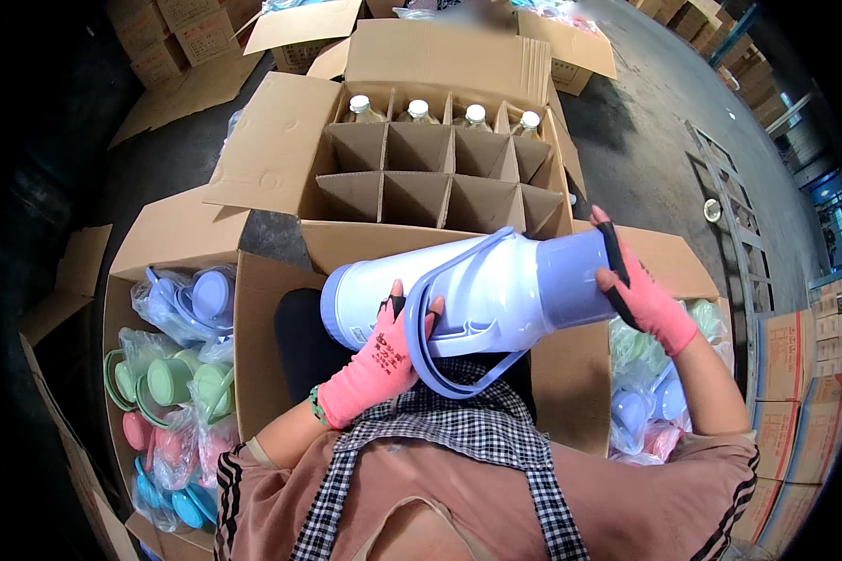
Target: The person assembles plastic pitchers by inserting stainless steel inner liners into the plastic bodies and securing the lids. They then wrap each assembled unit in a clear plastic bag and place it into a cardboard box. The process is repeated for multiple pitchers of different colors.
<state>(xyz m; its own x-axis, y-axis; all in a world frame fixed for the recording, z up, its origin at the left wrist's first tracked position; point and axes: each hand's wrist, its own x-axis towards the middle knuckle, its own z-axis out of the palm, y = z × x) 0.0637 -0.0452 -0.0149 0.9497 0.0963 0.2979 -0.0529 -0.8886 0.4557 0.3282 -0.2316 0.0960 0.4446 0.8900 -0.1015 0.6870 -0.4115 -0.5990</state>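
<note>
A pale lavender thermos flask (pixel 472 290) lies on its side across my lap, its darker base to the left and its purple cup-shaped cap (pixel 571 279) to the right. My left hand (pixel 376 369), in a pink glove with some bare fingertips, grips the body beside the loop handle (pixel 419 351). My right hand (pixel 644 294), gloved alike, is closed around the outer end of the cap. The cap sits on the flask's neck. Part of the flask is covered by the handle and my left fingers.
An open carton (pixel 309 232) with cardboard dividers (pixel 419 145) stands ahead; several white-capped bottles (pixel 475 117) fill its far row. Open boxes at left (pixel 182 229) and right (pixel 650 245) hold bagged coloured plastic parts. A metal frame (pixel 739 215) lies on the floor at right.
</note>
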